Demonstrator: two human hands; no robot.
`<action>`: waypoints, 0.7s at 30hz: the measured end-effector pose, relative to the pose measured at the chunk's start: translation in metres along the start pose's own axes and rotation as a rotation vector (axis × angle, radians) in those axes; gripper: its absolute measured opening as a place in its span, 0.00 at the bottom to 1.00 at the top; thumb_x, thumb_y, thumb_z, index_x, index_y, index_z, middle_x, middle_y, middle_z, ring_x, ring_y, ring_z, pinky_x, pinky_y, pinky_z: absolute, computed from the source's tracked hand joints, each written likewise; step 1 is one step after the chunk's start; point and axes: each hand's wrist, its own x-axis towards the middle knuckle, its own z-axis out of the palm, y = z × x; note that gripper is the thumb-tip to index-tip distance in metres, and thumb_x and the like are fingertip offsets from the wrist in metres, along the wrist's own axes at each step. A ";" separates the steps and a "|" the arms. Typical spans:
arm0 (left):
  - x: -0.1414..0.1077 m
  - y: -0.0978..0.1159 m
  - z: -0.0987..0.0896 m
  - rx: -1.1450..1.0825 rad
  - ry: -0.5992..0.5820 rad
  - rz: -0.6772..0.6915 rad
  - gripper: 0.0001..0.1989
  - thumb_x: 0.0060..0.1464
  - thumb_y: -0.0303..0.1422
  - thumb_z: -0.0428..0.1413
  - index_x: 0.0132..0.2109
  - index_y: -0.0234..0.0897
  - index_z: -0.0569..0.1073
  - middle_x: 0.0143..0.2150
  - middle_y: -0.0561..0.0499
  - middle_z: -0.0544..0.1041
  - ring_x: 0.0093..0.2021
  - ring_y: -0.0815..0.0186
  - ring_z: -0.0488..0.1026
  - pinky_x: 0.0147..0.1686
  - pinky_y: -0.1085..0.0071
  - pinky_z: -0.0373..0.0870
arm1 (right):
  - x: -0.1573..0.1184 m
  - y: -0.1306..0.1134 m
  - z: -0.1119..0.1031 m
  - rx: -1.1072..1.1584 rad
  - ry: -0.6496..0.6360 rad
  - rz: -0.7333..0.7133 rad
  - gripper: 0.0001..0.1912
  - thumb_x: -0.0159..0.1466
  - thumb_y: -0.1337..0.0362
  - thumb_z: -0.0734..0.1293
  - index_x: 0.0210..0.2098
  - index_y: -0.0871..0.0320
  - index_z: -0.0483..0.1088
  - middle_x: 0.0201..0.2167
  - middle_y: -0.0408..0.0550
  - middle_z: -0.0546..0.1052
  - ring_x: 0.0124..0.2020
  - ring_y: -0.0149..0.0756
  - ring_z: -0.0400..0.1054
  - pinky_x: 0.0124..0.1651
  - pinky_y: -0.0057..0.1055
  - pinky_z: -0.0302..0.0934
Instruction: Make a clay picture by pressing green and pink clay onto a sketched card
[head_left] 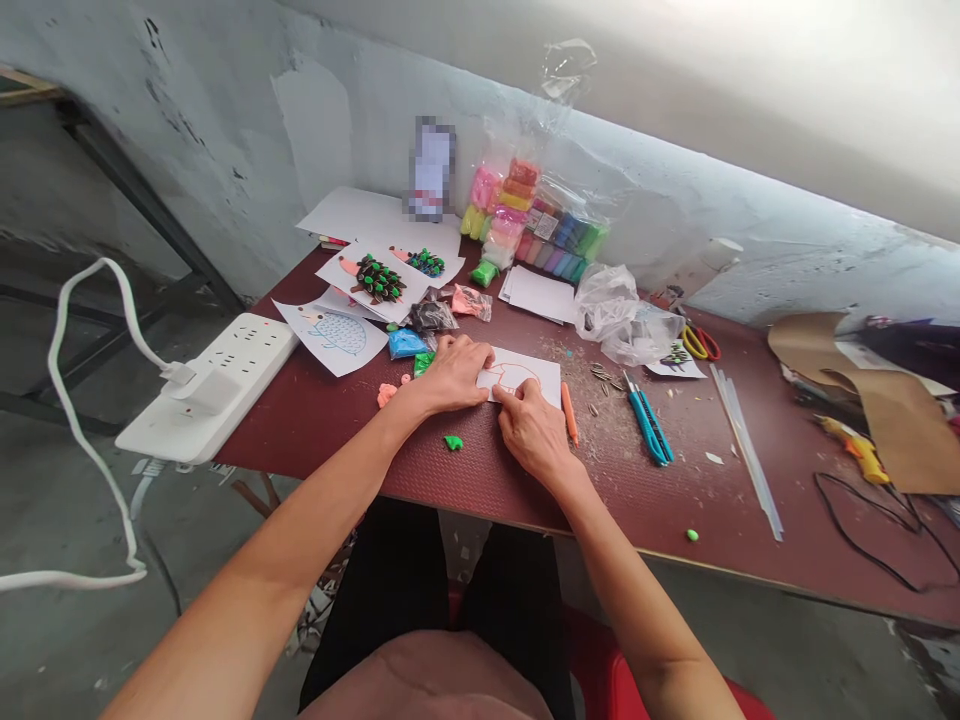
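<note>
A white paper card point(550, 372) with an orange outline drawing lies on the table in front of me. My left hand point(456, 372) is curled over the card's left edge, its fingertips and thumb on it. At the card's lower edge, my right hand point(532, 425) has its fingers bent together and pressed on the drawing; whatever they may hold is hidden. An orange marker point(570, 413) lies just right of that hand. Nearer to me sits a lump of green clay point(453, 442). Pink clay point(386, 395) and a green clay packet point(424, 363) are beside my left wrist.
Hedgehog pictures point(379, 279) and a blue hedgehog drawing point(337, 333) lie back left, near a white power strip point(217, 380). Bagged coloured clay point(555, 235) leans by the wall. Rightward are seeds point(606, 378), a teal utility knife point(649, 420), scissors point(699, 343), glue sticks point(745, 450) and a glue gun point(855, 450).
</note>
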 end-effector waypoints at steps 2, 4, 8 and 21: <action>0.000 0.000 0.000 0.004 -0.002 0.003 0.15 0.53 0.34 0.59 0.48 0.40 0.69 0.51 0.44 0.77 0.56 0.50 0.69 0.59 0.53 0.58 | 0.000 0.001 0.000 0.005 0.003 0.002 0.23 0.74 0.64 0.54 0.62 0.50 0.72 0.51 0.53 0.70 0.43 0.40 0.69 0.39 0.31 0.58; 0.000 0.001 -0.001 0.008 -0.005 0.004 0.15 0.53 0.34 0.59 0.48 0.40 0.69 0.51 0.44 0.77 0.56 0.49 0.69 0.58 0.53 0.58 | 0.000 0.002 -0.001 0.012 0.006 0.005 0.23 0.74 0.64 0.54 0.61 0.49 0.73 0.51 0.53 0.70 0.43 0.39 0.69 0.40 0.32 0.58; -0.001 0.001 -0.001 0.014 -0.003 0.000 0.14 0.53 0.34 0.58 0.48 0.40 0.69 0.50 0.43 0.78 0.56 0.49 0.69 0.58 0.53 0.59 | 0.002 0.002 -0.002 0.025 -0.001 0.002 0.24 0.74 0.64 0.54 0.63 0.49 0.72 0.52 0.54 0.70 0.44 0.41 0.70 0.39 0.32 0.58; -0.002 0.001 -0.003 -0.002 0.001 0.003 0.14 0.52 0.33 0.58 0.47 0.40 0.69 0.50 0.44 0.77 0.55 0.49 0.69 0.57 0.53 0.59 | 0.000 0.010 0.008 0.118 0.104 0.001 0.26 0.72 0.66 0.56 0.64 0.48 0.72 0.49 0.51 0.71 0.43 0.39 0.69 0.47 0.34 0.62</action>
